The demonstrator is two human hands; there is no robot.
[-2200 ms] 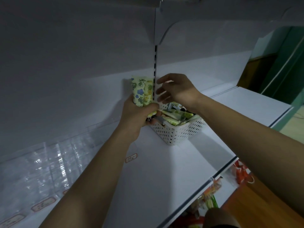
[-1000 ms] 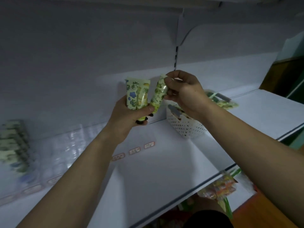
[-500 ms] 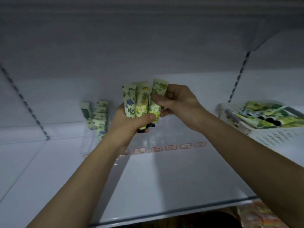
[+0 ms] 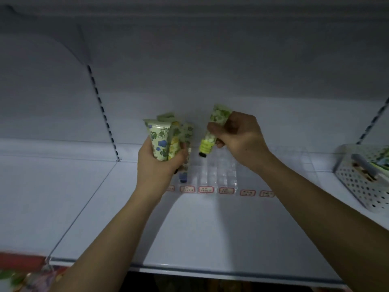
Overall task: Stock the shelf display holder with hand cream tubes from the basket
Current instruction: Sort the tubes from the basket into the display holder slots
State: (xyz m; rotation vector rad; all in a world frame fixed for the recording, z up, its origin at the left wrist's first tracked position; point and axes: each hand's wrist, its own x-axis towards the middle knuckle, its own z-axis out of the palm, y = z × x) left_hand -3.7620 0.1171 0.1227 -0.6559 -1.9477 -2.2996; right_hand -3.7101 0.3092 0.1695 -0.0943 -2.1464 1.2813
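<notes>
The left hand (image 4: 161,163) is gripping a bunch of hand cream tubes (image 4: 163,142), fingers curled around their lower parts, crimped ends pointing up. Just behind these fingers, more tubes (image 4: 185,165) are already standing in the clear display holder (image 4: 223,173). To the right, the right hand (image 4: 237,138) is pinching a single green tube (image 4: 212,131), tilted, black cap down, above the holder's slots. Far right of those fingers, the white basket (image 4: 362,184) is sitting on the shelf (image 4: 200,228), holding other tubes.
</notes>
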